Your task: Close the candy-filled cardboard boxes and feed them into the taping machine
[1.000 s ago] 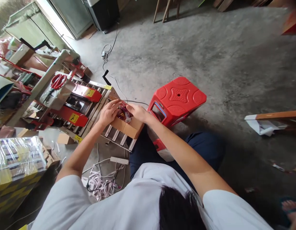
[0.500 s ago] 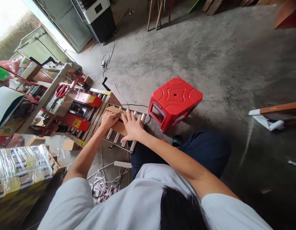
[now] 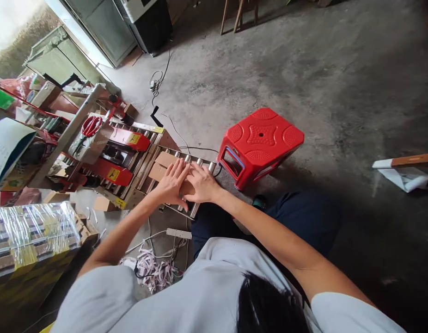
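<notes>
A small brown cardboard box lies on the metal roller conveyor, its top flaps folded down. My left hand rests on the box with its fingers stretched out. Beside it, and partly overlapping, my right hand lies with fingers spread over the box's near right end. Both palms face down, and much of the box is hidden under them. Just left of the box stands the carton sealing machine, with red side guides along its rollers.
Red scissors lie on top of the machine. A red plastic stool stands to the right on the concrete floor. Below are a white power strip, loose cables and paper strips. A film-wrapped stack sits at the lower left.
My left hand has moved right from the box's left end onto its top, next to my right hand. The raised flap now lies flat. The view has shifted slightly.
</notes>
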### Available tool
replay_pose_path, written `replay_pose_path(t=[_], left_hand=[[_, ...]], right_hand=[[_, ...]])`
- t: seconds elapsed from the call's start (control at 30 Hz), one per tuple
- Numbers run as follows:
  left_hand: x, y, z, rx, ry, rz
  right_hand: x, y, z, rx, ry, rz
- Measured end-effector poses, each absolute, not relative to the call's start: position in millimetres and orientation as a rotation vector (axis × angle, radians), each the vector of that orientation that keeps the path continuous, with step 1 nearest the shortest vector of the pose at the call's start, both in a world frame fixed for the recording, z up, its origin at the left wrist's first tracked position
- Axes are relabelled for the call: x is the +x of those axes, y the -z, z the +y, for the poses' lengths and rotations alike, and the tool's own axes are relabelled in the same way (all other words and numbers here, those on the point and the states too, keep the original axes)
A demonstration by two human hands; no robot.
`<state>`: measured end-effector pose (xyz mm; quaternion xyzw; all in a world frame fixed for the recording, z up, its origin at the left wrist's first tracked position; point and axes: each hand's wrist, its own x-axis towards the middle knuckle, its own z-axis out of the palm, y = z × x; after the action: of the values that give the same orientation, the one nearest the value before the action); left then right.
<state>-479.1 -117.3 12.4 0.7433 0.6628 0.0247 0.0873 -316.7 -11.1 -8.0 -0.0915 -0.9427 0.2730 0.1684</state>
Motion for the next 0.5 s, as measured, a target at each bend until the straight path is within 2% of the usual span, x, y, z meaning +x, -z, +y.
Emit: replay_pose_path(t=[0.1, 0.23, 0.37, 0.5], left_hand=[[-486.1, -19.9, -105.8, 2.213, 0.066, 1.988], [-486.4, -25.1, -103.6, 2.221, 0.084, 1.974], [-516.1, -25.9, -122.4, 2.238, 0.083, 1.997], [-605.6, -35.5, -147.1, 2.091, 0.079, 2.189]], right_hand=[[-311.0, 16.9, -0.3, -0.184, -0.941, -2.513], [-307.3, 19.0, -0.4, -0.265, -1.301, -2.167], [-297.7, 14.2, -4.7, -0.119, -1.207, -2.277], [-254.3, 25.0, 13.0, -0.518, -1.190, -2.135]])
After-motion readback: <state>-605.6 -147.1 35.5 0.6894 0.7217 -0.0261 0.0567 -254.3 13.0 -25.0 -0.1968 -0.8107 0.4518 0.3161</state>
